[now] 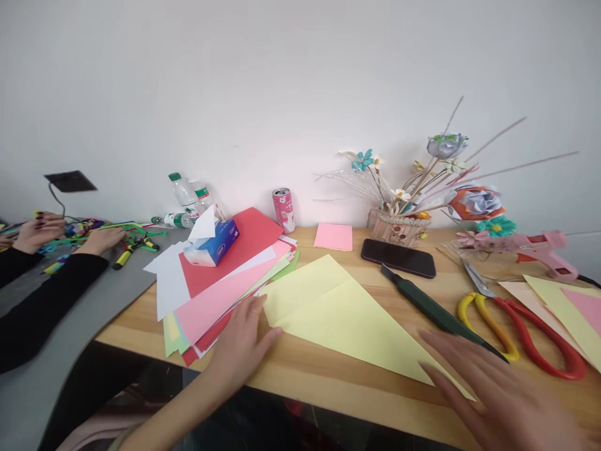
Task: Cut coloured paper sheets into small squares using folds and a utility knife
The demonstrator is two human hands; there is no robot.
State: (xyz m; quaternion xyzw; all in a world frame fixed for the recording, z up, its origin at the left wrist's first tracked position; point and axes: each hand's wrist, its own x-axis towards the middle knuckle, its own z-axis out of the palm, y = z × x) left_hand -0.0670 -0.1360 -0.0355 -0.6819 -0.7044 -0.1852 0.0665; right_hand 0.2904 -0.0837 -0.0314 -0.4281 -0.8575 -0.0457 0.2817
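A folded sheet of pale yellow paper [342, 313] lies on the wooden table before me, a crease running across its upper left part. My left hand [244, 338] is at the sheet's left corner, thumb and fingers apart, fingertips by its edge. Over on the right, my right hand [498, 388] reaches over the sheet's long point with its fingers stretched, slightly blurred. Whether it presses on the paper I cannot tell. Just beyond that hand lie a dark green craft knife [436, 307] and scissors [521, 319] with yellow and red handles.
Coloured paper [206, 300] lies stacked at left under a tissue pack [213, 243]. Behind are a pink can [283, 210], pink notes [333, 237], a phone [398, 257] and a flower basket [399, 228]. A pink glue gun [539, 250] lies right. A co-worker's hands [98, 240] handle pipe cleaners.
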